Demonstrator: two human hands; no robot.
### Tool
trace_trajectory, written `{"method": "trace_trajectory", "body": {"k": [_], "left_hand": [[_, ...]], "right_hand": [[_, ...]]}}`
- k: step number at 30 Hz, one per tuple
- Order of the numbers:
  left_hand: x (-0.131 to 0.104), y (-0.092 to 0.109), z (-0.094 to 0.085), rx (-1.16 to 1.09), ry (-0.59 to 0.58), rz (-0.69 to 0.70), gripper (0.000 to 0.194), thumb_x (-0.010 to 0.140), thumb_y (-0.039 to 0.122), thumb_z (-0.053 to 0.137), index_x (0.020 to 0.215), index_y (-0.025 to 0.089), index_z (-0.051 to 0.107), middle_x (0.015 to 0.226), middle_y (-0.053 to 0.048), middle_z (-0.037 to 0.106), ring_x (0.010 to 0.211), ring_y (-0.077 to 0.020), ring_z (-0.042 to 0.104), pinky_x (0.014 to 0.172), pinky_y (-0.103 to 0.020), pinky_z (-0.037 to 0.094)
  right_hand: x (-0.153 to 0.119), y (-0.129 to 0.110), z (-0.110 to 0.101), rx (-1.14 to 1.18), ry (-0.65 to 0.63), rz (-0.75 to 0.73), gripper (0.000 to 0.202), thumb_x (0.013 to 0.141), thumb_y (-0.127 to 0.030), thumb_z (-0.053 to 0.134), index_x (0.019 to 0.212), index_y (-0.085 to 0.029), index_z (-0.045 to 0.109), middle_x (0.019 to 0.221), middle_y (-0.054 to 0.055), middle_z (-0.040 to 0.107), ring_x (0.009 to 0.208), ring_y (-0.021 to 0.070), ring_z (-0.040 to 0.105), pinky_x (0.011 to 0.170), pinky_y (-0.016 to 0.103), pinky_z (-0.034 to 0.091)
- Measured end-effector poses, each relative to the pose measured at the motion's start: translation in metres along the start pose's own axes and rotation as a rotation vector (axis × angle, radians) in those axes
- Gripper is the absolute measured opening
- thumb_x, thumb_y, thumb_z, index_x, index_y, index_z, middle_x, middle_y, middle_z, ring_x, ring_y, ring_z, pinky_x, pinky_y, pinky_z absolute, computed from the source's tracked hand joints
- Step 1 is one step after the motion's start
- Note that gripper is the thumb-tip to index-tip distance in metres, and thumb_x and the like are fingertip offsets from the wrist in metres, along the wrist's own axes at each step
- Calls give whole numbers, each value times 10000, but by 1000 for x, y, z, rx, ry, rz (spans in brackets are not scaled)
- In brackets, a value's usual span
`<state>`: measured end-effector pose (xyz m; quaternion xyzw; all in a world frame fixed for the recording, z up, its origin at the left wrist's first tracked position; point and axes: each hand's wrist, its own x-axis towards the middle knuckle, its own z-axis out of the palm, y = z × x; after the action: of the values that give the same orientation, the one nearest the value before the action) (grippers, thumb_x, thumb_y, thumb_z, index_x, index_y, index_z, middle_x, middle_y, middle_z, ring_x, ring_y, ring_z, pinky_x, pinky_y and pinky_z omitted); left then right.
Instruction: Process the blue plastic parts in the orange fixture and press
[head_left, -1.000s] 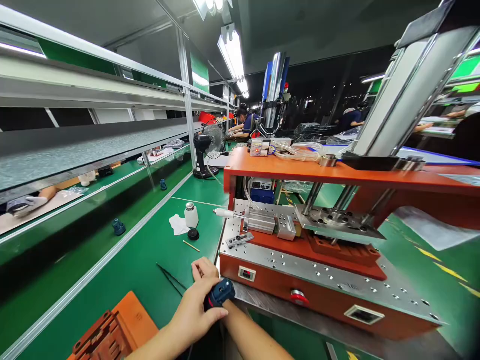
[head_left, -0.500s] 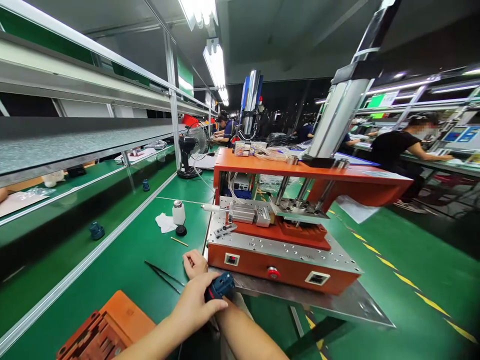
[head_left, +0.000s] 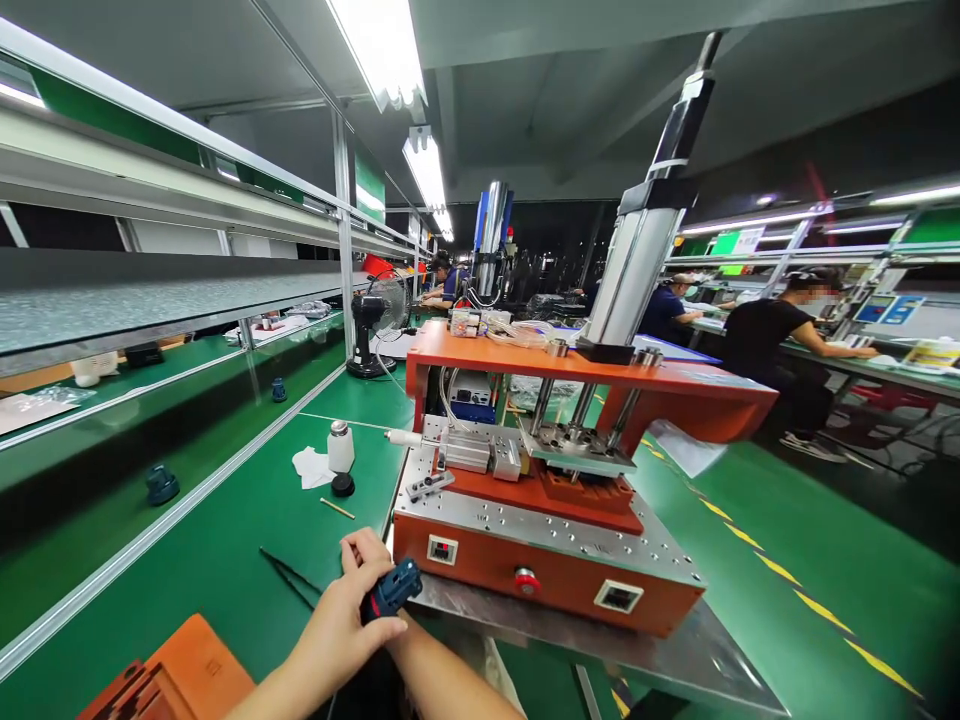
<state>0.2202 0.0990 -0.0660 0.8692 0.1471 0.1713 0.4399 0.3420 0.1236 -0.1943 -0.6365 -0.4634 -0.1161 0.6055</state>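
Note:
My left hand grips a dark blue plastic housing with a red accent, thumb on the near side. The housing is held just above my right forearm, before the near left corner of an orange press machine. My right arm crosses beneath the left. Beyond the left hand, my right hand rests by the bench edge with its fingers curled in; whatever may be inside is hidden. Black tweezers lie to the left of the hands. A thin tan stick is just past the right hand.
An orange slotted block sits at the near left. A white bottle, black cap and white tissue are on the green bench. A black fan stands farther back. Co-workers sit at benches on the right and behind.
The view has shifted, so the machine and bench items appear farther left and lower. Both hands keep nearly the same place beside the machine, and the left still holds the housing.

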Motion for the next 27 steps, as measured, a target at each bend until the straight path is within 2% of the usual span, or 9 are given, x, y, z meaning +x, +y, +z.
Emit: {"method": "trace_trajectory", "body": {"k": [8, 27], "left_hand": [[0, -6, 2, 34, -10, -14, 517, 713, 304, 819, 1219, 241, 735, 1210, -61, 755, 1116, -296, 683, 999, -350, 496], [-3, -1, 1, 70, -25, -40, 568, 673, 205, 830, 1229, 269, 735, 1251, -48, 742, 1161, -299, 662, 1018, -351, 481]], "right_hand": [[-6, 19, 10, -15, -13, -32, 180, 895, -228, 521, 718, -253, 538, 635, -19, 533, 555, 164, 526, 518, 269, 352], [-6, 16, 6, 10, -12, -12, 191, 922, -269, 520, 741, -247, 577, 655, -11, 545, 554, 155, 519, 511, 264, 354]]}}
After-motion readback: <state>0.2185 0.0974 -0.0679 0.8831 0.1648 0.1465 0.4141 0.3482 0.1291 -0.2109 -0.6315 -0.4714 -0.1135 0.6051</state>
